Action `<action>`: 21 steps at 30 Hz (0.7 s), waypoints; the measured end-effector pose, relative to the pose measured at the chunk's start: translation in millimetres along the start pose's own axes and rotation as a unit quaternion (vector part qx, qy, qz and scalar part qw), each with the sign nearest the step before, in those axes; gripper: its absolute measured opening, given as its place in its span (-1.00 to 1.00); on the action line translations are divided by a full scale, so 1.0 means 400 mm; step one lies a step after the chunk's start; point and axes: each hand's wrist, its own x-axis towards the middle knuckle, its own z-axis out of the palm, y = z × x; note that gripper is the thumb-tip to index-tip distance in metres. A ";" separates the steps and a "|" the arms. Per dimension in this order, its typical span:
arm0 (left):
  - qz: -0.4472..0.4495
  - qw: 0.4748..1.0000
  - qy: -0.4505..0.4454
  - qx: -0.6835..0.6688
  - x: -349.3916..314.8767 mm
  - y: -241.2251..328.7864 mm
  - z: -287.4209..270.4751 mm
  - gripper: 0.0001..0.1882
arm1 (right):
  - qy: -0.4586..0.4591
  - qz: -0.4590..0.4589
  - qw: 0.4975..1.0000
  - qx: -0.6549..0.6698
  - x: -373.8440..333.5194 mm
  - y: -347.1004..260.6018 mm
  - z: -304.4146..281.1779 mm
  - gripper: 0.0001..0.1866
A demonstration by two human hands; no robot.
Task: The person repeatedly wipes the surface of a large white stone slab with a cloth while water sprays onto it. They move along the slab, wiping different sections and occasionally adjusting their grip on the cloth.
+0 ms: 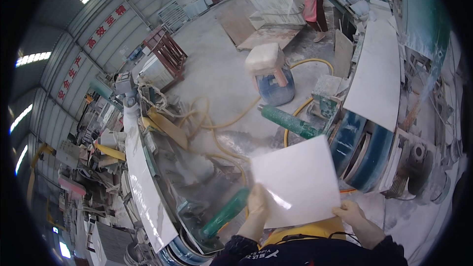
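Observation:
I hold a square white glossy tile (pixel 295 182) flat in front of me with both hands. My left hand (pixel 257 202) grips its lower left edge, thumb on top. My right hand (pixel 349 213) pinches its lower right corner. The tile hovers above a dusty floor and a green cylinder (pixel 226 213) that lies just left of my left hand. My dark sleeves and a yellow apron show at the lower edge.
A long curved white slab (pixel 143 182) runs at the left, another white slab (pixel 377 74) at the right on blue drums. A second green cylinder (pixel 288 122), yellow hoses (pixel 236 118), and a blue bucket (pixel 276 87) under a white block lie ahead. A person (pixel 311 0) in a pink apron works far off.

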 end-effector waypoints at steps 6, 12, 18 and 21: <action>0.213 0.927 -0.136 0.278 0.007 0.016 0.247 -0.39 | 0.135 0.086 0.979 0.122 -0.113 0.109 -0.096 -0.59; 0.151 0.928 -0.247 0.235 0.063 0.035 0.420 -0.42 | 0.217 0.095 0.951 0.200 -0.129 0.205 -0.050 -0.58; 0.149 0.906 -0.367 0.146 0.016 0.163 0.546 -0.51 | 0.231 0.083 0.915 0.319 -0.107 0.169 -0.038 -0.65; 0.127 0.870 -0.402 0.257 0.037 0.220 0.588 -0.54 | 0.223 0.049 0.887 0.402 -0.085 0.146 -0.038 -0.64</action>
